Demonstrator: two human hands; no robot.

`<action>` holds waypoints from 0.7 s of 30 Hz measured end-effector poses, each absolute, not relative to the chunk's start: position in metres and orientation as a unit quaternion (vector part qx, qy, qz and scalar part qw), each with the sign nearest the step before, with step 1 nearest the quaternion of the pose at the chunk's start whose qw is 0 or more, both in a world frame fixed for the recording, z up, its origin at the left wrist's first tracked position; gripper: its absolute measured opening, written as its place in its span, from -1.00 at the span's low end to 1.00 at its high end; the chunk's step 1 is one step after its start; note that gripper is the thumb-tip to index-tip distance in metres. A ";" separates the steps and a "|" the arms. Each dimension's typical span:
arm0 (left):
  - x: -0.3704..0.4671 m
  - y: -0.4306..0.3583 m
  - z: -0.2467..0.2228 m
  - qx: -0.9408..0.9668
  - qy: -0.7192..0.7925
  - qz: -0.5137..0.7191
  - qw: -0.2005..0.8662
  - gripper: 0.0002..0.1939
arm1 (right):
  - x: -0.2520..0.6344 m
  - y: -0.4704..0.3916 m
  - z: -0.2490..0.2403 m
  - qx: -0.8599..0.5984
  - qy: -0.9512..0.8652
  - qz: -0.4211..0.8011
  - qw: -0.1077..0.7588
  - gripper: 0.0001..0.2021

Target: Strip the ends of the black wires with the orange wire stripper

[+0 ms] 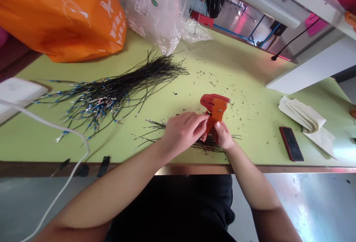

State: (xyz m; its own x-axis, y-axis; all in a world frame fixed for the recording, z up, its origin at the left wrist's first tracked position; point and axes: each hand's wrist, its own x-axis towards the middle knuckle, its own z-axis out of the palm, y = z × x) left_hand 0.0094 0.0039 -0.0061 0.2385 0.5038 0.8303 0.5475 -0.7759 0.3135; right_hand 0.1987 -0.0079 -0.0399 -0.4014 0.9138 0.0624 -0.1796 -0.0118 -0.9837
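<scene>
My right hand (223, 135) is closed around the handle of a red and orange wire stripper (217, 108), held tilted above the table. My left hand (185, 129) pinches at the side of the tool's jaws, and a short dark end of a black wire (208, 113) shows at its fingertips. Most of that wire is hidden by the fingers. Under both hands lies a small bunch of black wires (208, 145), its metal-tipped ends spreading out to the left. A larger pile of black wires (130, 80) with blue and silvery ends rests farther left.
An orange bag (91, 19) and a clear plastic bag (155, 8) stand at the back left. Dark scraps (213, 83) litter the green table (239, 60). To the right lie a phone (291, 143) and folded cloth (302, 114). A white cable (80, 138) crosses the left side.
</scene>
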 end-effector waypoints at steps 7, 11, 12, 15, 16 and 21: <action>0.009 0.003 -0.004 -0.790 -0.319 -0.523 0.028 -0.86 | 0.194 -0.009 -0.039 -0.305 -0.554 0.629 0.452 -0.44; 0.009 0.003 -0.003 -0.789 -0.319 -0.524 0.032 -0.87 | 0.191 -0.010 -0.043 -0.319 -0.546 0.626 0.457 -0.42; 0.009 0.002 -0.003 -0.789 -0.319 -0.524 0.031 -0.87 | 0.190 -0.009 -0.044 -0.319 -0.541 0.624 0.465 -0.43; 0.008 0.003 -0.003 -0.792 -0.318 -0.520 0.025 -0.88 | 0.190 -0.007 -0.041 -0.302 -0.507 0.627 0.509 -0.49; 0.008 0.003 -0.002 -0.792 -0.318 -0.521 0.021 -0.88 | 0.191 -0.005 -0.039 -0.294 -0.492 0.633 0.520 -0.51; 0.006 0.005 -0.001 -0.777 -0.309 -0.548 -0.021 -0.88 | 0.198 0.002 -0.027 -0.279 -0.470 0.643 0.536 -0.57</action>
